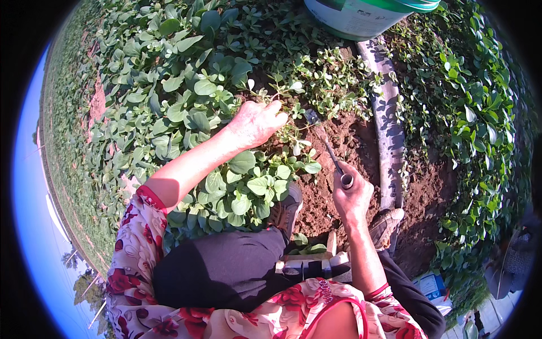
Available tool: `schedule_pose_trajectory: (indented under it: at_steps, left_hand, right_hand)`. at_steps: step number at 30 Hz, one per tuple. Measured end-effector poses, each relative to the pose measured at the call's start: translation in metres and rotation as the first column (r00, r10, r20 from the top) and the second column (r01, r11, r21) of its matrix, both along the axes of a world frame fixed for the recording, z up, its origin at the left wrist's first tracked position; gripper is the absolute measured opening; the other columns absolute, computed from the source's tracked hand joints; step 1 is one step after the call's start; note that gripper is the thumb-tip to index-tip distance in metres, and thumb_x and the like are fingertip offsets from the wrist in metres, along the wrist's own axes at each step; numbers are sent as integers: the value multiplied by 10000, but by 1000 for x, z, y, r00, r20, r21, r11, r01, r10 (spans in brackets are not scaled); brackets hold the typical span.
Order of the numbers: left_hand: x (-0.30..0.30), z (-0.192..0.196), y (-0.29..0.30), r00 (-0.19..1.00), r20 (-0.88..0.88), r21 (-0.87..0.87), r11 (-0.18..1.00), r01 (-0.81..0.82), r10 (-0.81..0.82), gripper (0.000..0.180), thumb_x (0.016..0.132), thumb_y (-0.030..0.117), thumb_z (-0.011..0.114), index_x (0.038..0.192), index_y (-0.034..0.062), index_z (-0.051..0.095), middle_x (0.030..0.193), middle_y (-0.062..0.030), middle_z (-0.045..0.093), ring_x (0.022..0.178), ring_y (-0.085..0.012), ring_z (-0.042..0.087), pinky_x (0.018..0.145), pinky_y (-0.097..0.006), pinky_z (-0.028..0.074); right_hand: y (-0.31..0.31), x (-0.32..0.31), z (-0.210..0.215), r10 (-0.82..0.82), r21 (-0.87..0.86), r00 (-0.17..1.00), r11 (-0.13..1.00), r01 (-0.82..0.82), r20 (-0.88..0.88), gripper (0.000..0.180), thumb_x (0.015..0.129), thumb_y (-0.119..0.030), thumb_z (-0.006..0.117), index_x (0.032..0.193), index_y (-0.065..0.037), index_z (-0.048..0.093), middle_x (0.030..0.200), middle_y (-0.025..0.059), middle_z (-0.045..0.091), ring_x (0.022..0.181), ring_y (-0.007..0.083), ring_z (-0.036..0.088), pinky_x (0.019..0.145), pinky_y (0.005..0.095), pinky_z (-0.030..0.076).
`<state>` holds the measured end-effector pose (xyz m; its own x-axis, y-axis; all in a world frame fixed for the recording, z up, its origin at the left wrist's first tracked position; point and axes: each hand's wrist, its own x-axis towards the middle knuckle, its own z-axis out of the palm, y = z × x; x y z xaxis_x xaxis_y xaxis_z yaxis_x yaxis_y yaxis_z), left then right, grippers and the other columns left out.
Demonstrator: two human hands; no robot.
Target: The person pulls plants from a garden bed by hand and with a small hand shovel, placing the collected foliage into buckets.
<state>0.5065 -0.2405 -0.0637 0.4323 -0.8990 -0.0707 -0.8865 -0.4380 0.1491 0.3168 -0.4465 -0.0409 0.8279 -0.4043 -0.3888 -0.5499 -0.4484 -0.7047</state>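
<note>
Your left hand (257, 121) closes its fingers (276, 107) on a clump of small-leaved weeds (293, 90), with the fingertips pinched into the stems just past the edge of the broad-leaved plants (248, 186). Your right hand (351, 198) wraps fully round the handle of a hand tool (333, 161). The handle end shows above your fist. The shaft runs up and away from your fingers, and the blade (311, 117) sits at the soil just beside your left fingertips.

Hazards from this position:
- The blade is close to your left fingers. A hard stroke toward the left hand can cut them.
- The weeds grow tight against the crop leaves. A wide grasp or a careless stroke can tear out a crop plant with them.
- The weed stems look thin. A pull without loosened roots can snap them at the surface.
- A grey pipe (389, 124) lies just to the right of the tool. A stroke that swings right can strike it.

Surface: bare red-brown soil (339, 135) lies between your two hands. It looks loose and lumpy, and it is partly shaded.

Surroundings: low green plants cover the ground on both sides of the pipe. A white and green bucket (361, 17) stands well beyond your fingers, at the far end of the pipe. You crouch over the row, with your shoes (288, 209) at the edge of the soil below your hands. The field runs off to your left under a clear blue sky.
</note>
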Motion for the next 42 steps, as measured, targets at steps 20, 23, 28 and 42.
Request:
schedule_pose_trajectory:
  at_steps: [20, 23, 28, 42]
  left_hand:
    - [47, -39, -53, 922, 387, 201, 978, -56, -27, 503, 756, 173, 633, 1248, 130, 541, 884, -79, 533, 626, -177, 624, 462, -267, 508]
    - [57, -40, -45, 940, 323, 76, 993, 90, -110, 189, 755, 147, 600, 936, 106, 563, 813, -53, 515, 597, -174, 616, 480, -285, 505]
    - [52, -33, -18, 931, 308, -80, 969, 233, -199, 93, 711, 163, 580, 758, 126, 508, 892, -58, 539, 658, -173, 574, 583, -304, 447]
    - [58, -35, -82, 900, 83, 340, 861, 378, -428, 642, 833, 112, 565, 1397, 360, 384, 1454, -201, 314, 1095, -304, 559, 1014, -576, 341]
  right_hand:
    - [45, 82, -45, 219, -252, 945, 955, -156, 242, 362, 732, -100, 636, 1094, -110, 621, 755, 99, 651, 639, 290, 652, 581, 391, 529]
    - [30, 52, -20, 150, -141, 979, 981, -131, 135, 368, 721, -87, 656, 1089, -85, 636, 789, 115, 673, 658, 292, 662, 619, 384, 543]
    - [24, -40, -14, -154, 55, 985, 987, 150, 82, 268, 803, -93, 666, 1068, -53, 662, 873, 149, 701, 780, 243, 706, 692, 305, 550]
    - [29, 59, -71, -75, -150, 978, 983, 106, 197, 332, 732, -103, 665, 1064, -101, 658, 764, 123, 680, 671, 271, 673, 631, 381, 539]
